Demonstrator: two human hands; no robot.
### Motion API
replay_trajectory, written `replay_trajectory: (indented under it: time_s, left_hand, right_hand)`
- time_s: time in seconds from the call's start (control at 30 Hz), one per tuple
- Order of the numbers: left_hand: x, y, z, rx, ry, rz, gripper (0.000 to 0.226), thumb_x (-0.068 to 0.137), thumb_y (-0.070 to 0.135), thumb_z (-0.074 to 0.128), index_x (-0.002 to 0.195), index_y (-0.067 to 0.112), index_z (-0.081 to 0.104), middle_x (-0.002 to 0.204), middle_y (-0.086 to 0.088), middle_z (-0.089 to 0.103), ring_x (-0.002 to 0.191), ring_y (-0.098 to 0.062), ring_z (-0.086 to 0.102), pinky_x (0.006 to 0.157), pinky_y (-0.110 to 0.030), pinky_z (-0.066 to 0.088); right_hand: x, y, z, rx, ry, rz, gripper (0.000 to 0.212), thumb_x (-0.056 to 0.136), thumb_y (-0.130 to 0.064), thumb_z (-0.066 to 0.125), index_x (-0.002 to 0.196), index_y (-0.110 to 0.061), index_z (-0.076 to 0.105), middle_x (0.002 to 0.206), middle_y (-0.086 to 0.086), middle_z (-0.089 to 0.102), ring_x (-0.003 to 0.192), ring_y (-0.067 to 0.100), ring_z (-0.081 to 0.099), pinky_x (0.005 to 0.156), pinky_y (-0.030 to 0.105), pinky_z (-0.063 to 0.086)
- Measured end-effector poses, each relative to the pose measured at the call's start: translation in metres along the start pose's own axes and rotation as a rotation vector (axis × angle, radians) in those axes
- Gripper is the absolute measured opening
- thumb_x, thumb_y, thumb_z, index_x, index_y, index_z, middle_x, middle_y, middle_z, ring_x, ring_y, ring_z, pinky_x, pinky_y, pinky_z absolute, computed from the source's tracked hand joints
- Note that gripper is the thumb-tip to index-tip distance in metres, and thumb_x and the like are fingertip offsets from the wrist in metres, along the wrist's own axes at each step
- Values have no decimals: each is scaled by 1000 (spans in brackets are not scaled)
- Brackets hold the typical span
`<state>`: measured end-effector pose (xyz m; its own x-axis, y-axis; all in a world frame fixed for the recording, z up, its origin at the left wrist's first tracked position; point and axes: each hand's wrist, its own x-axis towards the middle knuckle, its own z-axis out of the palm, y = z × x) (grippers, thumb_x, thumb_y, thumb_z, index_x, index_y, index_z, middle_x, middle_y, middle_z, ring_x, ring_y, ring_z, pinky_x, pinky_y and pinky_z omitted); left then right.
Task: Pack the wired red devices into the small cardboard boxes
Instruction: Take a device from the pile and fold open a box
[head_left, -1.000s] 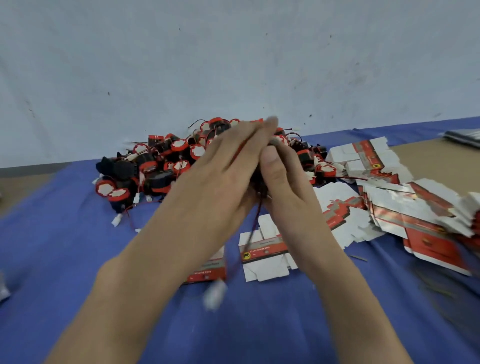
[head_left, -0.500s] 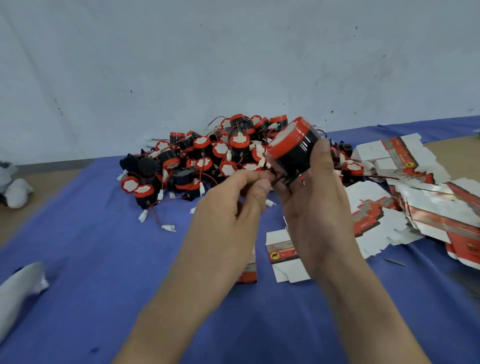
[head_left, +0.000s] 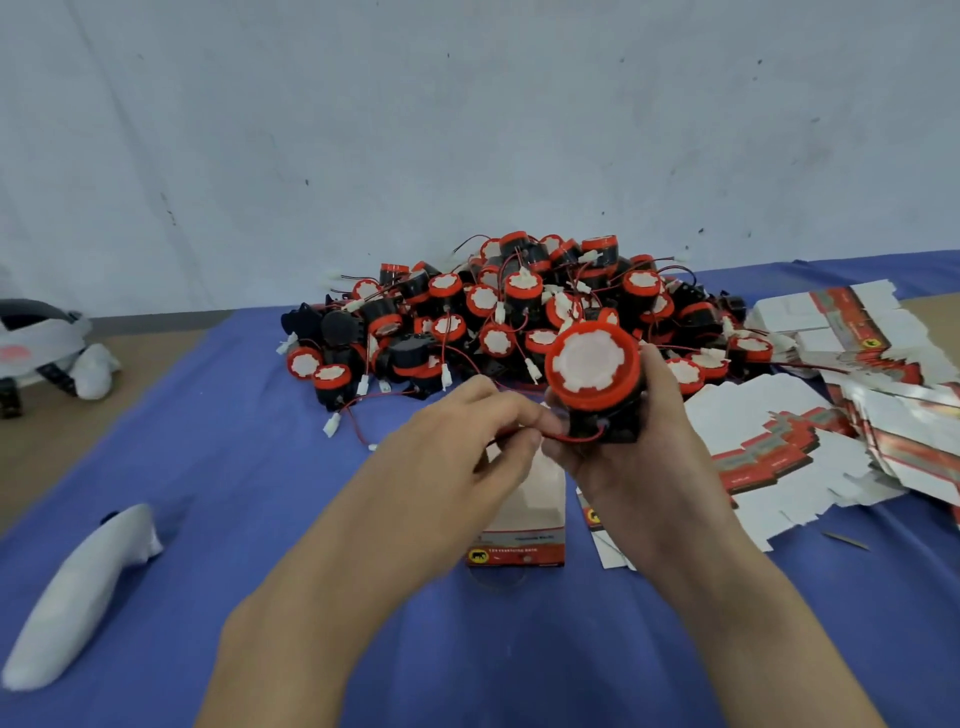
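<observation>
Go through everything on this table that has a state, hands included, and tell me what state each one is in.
held device, lifted, white face toward the camera
right hand, grips the held device
left hand, pinches the red wire
red wire, attached to the held device, looped beneath it
small box, standing, top open
device pile, loose, unpacked
flat boxes, unfolded, heaped at right

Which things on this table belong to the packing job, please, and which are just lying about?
Job: red device in the right hand, its wire in the left hand, device pile, open small box, flat box blanks.
Lying about: white wrapped object, white gadget far left.
</observation>
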<state>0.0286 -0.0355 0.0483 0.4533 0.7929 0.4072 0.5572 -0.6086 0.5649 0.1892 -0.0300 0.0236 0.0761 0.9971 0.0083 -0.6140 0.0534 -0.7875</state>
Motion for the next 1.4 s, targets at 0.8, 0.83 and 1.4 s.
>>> replay_trajectory:
  time_s: [0.8, 0.83, 1.4]
  left_hand:
    - [-3, 12, 20, -325, -72, 33, 34, 89, 14, 71, 108, 44, 71, 84, 19, 70, 76, -2, 66, 76, -19, 52]
    - [-5, 8, 18, -313, -16, 3, 35, 90, 15, 71, 104, 48, 71, 69, 14, 66, 62, 0, 58, 66, -17, 47]
    - [-21, -39, 24, 240, 5, -246, 29, 89, 44, 62, 102, 53, 38, 63, 30, 54, 68, 14, 48, 52, -21, 27]
  right_hand:
    - [-6, -35, -53, -502, -453, 479, 73, 84, -79, 42, 81, -16, 79, 81, 16, 74, 47, 18, 60, 40, 23, 45]
    - [-3, -35, -52, -511, -393, 434, 80, 86, -81, 35, 88, -16, 80, 89, 17, 75, 53, 21, 63, 42, 25, 46]
    - [11, 29, -57, -1059, -395, 50, 76, 81, -53, 74, 144, -53, 31, 140, -27, 48, 123, -12, 51, 97, 15, 48]
